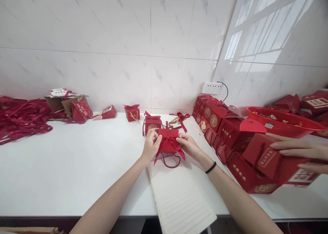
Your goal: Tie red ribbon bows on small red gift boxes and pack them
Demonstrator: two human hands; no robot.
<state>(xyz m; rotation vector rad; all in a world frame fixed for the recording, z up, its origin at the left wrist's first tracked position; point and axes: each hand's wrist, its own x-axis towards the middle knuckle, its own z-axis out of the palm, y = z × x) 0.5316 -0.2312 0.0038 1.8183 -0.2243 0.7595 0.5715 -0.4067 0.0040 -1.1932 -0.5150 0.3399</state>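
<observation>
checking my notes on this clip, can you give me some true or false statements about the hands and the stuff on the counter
1. The left hand and the right hand both hold a ribbon-tied red gift box. True.
2. The box is held over the far end of a lined notebook. True.
3. The pile of loose red ribbons lies at the right end of the counter. False: it lies at the far left.
4. The right wrist is bare. False: it wears a black band.
5. At the right, another person's hand rests on red boxes. True.
</observation>
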